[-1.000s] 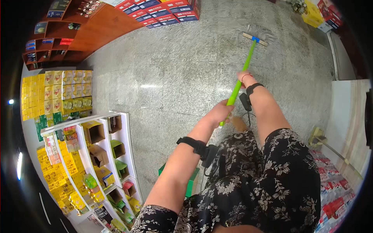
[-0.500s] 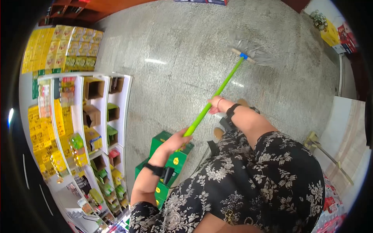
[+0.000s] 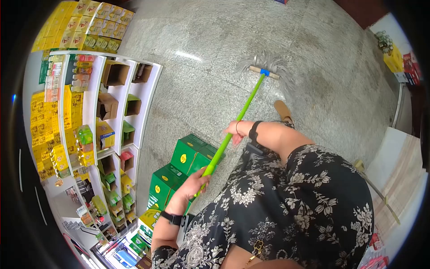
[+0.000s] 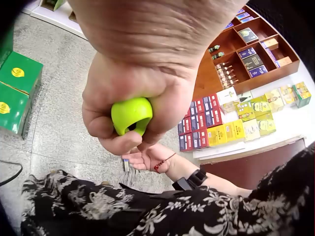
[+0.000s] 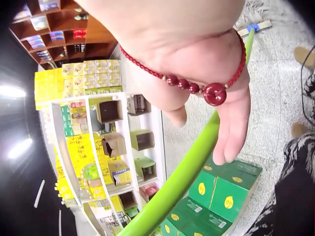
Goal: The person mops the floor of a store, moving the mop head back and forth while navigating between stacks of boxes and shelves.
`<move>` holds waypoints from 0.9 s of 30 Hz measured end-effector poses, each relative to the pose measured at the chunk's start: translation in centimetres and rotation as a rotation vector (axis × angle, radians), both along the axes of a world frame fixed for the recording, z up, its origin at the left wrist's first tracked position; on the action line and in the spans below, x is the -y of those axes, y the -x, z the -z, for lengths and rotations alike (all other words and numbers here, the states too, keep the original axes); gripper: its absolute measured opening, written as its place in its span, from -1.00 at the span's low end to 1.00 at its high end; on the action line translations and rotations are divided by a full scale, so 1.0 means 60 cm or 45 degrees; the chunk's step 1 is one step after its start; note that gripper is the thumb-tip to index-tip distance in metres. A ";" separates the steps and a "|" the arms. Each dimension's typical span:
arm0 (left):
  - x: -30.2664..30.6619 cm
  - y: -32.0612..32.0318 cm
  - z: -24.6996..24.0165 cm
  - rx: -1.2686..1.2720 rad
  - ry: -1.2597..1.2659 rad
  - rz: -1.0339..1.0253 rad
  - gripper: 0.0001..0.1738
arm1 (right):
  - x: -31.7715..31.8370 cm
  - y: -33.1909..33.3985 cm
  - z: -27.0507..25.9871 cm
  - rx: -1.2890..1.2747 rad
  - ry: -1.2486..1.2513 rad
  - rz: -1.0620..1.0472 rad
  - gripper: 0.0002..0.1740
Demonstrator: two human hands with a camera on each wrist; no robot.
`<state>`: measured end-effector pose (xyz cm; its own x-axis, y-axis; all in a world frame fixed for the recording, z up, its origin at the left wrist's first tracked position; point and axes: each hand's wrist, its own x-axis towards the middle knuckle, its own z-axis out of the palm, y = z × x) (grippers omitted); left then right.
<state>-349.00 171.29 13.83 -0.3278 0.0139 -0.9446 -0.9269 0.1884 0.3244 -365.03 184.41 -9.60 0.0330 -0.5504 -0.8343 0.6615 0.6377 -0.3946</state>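
Observation:
A mop with a bright green handle (image 3: 247, 102) slants across the head view. Its grey string head (image 3: 286, 83) lies fanned on the floor beyond a blue clamp (image 3: 264, 72) and a light wooden bar. My left hand (image 3: 193, 184) grips the handle near its top end; in the left wrist view the fingers curl around the hollow green end (image 4: 132, 116). Farther down the shaft is my right hand (image 3: 236, 130), a red beaded bracelet at its wrist. The handle passes between its thumb and its nearly straight fingers (image 5: 231, 130).
Green cartons (image 3: 182, 157) stand on the floor close to my left hand. Left of them runs a white shelf unit (image 3: 150, 105) of goods, with stacked yellow boxes (image 3: 105, 22) behind it. A brown shoe (image 3: 282, 110) is near the mop strands. Yellow and red boxes (image 3: 394, 56) sit far right.
The mop head has swept left and closer across the floor. Both hands have moved left and nearer my body, and the view has turned, bringing the green cartons into sight.

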 end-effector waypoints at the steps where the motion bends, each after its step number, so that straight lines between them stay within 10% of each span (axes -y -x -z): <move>1: -0.007 0.035 0.014 -0.015 0.003 0.013 -0.49 | -0.006 0.032 0.010 -0.001 0.001 -0.001 -0.42; 12: -0.232 0.576 0.187 -0.162 -0.224 -0.029 -0.61 | -0.207 0.558 0.111 -0.400 -0.567 0.487 -0.63; 18: -0.318 0.798 0.211 -0.246 -0.225 -0.044 -0.69 | -0.298 0.802 0.122 -0.571 -0.600 0.178 -0.64; 27: -0.212 0.707 0.208 -0.255 -0.137 -0.046 -0.60 | -0.203 0.709 0.109 -0.443 -0.402 0.273 -0.61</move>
<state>-391.41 184.01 1.34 -0.5109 0.0955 -0.8543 -0.8475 0.1107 0.5192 -407.58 196.62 -16.14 -0.3621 -0.2340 -0.9023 0.6543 0.6257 -0.4248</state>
